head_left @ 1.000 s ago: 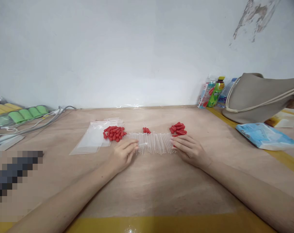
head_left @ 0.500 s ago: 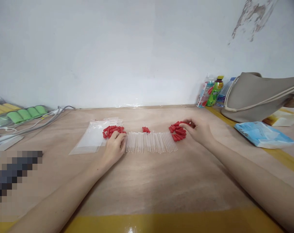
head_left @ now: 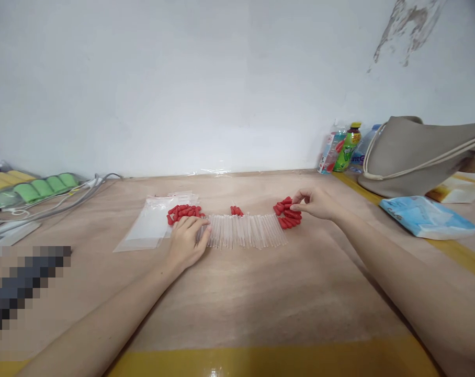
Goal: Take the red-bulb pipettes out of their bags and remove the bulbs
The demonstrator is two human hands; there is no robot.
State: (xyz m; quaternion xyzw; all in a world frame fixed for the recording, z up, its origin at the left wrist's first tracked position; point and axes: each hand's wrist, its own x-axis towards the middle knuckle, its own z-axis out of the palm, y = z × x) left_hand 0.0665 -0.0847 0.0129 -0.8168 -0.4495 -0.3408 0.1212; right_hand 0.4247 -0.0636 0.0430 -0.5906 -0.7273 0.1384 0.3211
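Note:
My left hand [head_left: 188, 240] lies at the left end of a row of thin clear dropper tubes [head_left: 243, 231], its fingers stretched out and the thumb apart. The fingertips touch or hover over the nearest tubes; I cannot tell which. A pile of red rubber bulbs [head_left: 184, 211] sits just beyond this hand. At the right end of the row, my right hand [head_left: 315, 203] pinches a red rubber bulb at the edge of a second bulb pile [head_left: 287, 221]; its fingertips partly hide the bulb. Behind the row's middle lie a few droppers with red bulbs fitted [head_left: 236, 210].
Clear plastic bags [head_left: 141, 228] lie flat at the left. Cables [head_left: 78, 201] and green padded packs [head_left: 45, 188] are farther left. At the right stand bottles [head_left: 346, 149], a grey bag [head_left: 410, 157] and a blue packet [head_left: 428, 217]. Yellow tape [head_left: 261, 361] runs along the front edge.
My left hand's fingers have spread from a closed grip, and the thumb now shows over the tubes. My right fingertips have shifted slightly down at the right bulb pile.

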